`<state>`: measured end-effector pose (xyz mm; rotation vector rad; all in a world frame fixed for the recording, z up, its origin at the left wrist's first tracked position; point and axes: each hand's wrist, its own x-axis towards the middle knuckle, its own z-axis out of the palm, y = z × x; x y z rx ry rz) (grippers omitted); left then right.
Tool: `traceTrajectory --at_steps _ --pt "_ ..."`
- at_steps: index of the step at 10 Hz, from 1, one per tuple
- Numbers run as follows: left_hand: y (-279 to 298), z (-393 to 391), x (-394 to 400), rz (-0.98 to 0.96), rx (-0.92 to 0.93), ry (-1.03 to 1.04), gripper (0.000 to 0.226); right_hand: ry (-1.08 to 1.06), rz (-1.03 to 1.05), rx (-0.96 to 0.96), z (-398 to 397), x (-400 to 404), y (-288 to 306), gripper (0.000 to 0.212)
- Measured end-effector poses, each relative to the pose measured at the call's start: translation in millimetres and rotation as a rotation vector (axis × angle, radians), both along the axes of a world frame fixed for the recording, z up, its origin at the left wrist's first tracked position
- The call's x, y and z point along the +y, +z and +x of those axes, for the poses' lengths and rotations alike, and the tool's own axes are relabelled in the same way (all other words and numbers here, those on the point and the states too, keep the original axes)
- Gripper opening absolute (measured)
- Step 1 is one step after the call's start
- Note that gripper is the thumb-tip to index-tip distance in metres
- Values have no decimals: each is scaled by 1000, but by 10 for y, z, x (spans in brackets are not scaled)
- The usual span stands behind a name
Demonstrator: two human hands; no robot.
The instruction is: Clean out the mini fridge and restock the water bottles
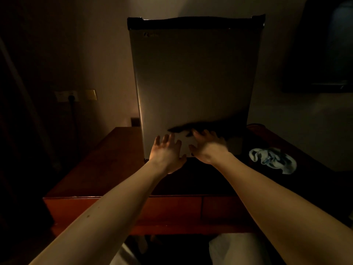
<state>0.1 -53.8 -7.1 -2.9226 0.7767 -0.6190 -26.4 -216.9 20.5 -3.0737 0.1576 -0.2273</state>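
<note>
Head view showed the left hand (pixel 168 153) with spread fingers near the closed mini fridge (pixel 193 83) on the bench (pixel 107 169), probably to open it. The right hand (pixel 208 148), blurred, fingers loosely spread, held nothing; a cloth (pixel 273 159) waited at right for wiping.

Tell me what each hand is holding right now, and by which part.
Nothing is held. The left hand and right hand are open, fingers spread, at the lower part of the closed fridge door. The cloth lies untouched on the table.
</note>
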Motion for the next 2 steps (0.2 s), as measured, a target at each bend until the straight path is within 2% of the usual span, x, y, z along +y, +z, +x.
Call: traceTrajectory --at_steps 2 --pt "72 -156 -32 6 28 52 56 -38 18 133 -218 -37 144 53"
